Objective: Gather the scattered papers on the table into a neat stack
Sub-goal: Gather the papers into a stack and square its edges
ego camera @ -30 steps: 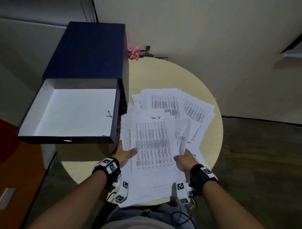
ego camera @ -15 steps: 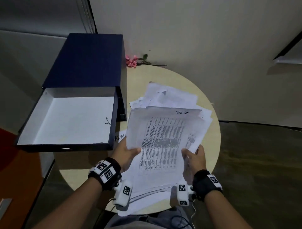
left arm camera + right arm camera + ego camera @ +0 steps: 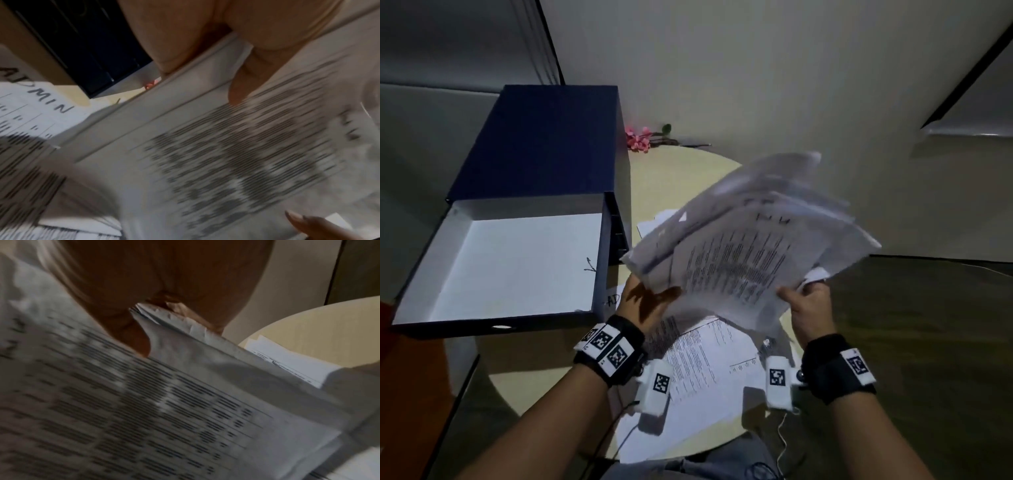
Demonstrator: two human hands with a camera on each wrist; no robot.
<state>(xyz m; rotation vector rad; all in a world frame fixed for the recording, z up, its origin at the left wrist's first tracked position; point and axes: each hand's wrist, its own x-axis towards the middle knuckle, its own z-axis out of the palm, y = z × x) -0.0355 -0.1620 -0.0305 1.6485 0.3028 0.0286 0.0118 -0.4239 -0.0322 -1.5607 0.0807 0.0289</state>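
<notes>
A thick bundle of printed papers (image 3: pixel 750 246) is lifted off the round table (image 3: pixel 681 185), tilted up and to the right, blurred by motion. My left hand (image 3: pixel 643 301) grips its near left edge, thumb (image 3: pixel 240 87) on the top sheet (image 3: pixel 236 146). My right hand (image 3: pixel 808 301) pinches the near right corner, thumb (image 3: pixel 133 337) on the printed page (image 3: pixel 164 418). A few loose sheets (image 3: pixel 705 363) still lie on the table under my wrists. One more sheet (image 3: pixel 654 222) peeks out behind the bundle, and one marked ADMIN (image 3: pixel 39 104) lies by the box.
An open dark blue box (image 3: pixel 517 260) with a white inside stands on the left, overhanging the table edge. Pink flowers (image 3: pixel 640 137) lie at the table's far edge against the wall. Floor shows to the right of the table.
Both hands have raised the bundle off the table and swung it up and to the right. Sheets left underneath are now uncovered.
</notes>
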